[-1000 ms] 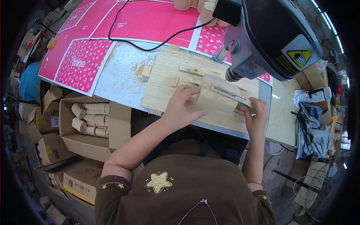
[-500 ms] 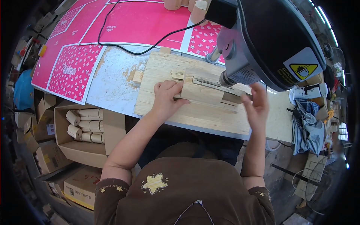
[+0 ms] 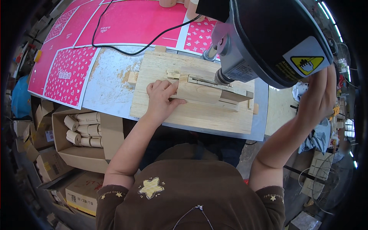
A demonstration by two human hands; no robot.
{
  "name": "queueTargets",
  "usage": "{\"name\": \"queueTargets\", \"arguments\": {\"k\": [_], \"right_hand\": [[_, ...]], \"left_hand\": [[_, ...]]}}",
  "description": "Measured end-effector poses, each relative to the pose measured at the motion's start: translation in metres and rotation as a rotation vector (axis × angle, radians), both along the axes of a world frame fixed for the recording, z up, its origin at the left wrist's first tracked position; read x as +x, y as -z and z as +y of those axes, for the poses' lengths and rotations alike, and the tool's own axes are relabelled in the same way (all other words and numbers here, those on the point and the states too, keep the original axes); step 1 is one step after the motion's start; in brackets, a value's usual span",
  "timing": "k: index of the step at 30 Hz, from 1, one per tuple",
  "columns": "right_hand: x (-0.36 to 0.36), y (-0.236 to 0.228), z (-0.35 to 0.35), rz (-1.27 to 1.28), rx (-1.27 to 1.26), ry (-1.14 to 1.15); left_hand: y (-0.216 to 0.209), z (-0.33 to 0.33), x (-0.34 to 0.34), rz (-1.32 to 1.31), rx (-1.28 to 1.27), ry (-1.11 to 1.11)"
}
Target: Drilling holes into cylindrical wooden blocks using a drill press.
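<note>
Left hand (image 3: 161, 101): holding the block (image 3: 195, 91) by its left end
Block: on the board (image 3: 214, 119), below the drill (image 3: 264, 50)
Right hand (image 3: 326, 92): raised at the drill's right; cannot tell its grip
Sheets (image 3: 142, 27): pink, far left

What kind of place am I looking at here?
Probably a small woodworking workshop: a drill press reaches over a pale wooden workpiece, and an open cardboard box on the left holds rounded wooden pieces.

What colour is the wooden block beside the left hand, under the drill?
The wooden block is pale tan, seen best in the head view.
</note>
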State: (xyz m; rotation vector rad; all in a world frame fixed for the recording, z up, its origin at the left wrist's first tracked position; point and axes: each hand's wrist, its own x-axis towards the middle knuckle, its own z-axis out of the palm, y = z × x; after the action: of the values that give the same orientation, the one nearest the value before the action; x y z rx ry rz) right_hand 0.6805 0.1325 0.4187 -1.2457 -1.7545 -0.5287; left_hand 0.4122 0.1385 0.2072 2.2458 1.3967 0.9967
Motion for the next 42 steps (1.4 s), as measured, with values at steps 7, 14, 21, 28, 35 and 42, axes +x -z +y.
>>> {"name": "queueTargets", "arguments": {"k": [7, 14, 21, 28, 35, 42], "right_hand": [[-0.036, 0.055, -0.077, 0.276, -0.287, 0.012], [-0.028, 0.142, -0.053, 0.179, -0.153, -0.074], [-0.017, 0.101, -0.052, 0.097, 0.013, -0.301], [0.036, -0.008, 0.050, -0.590, 0.451, 0.043], [0.004, -0.006, 0.002, 0.126, -0.102, -0.094], [-0.032, 0.086, -0.074, 0.426, -0.353, -0.108]], "left_hand": [[0.002, 0.001, 0.000, -0.006, 0.008, 0.015], [0.003, 0.001, 0.001, -0.008, 0.029, 0.014], [0.001, 0.000, 0.002, -0.037, -0.041, -0.007], [-0.002, -0.003, 0.034, -0.038, 0.014, 0.039], [0.001, -0.005, 0.035, -0.039, -0.013, 0.042], [-0.001, -0.001, 0.041, -0.048, -0.005, 0.053]]}}
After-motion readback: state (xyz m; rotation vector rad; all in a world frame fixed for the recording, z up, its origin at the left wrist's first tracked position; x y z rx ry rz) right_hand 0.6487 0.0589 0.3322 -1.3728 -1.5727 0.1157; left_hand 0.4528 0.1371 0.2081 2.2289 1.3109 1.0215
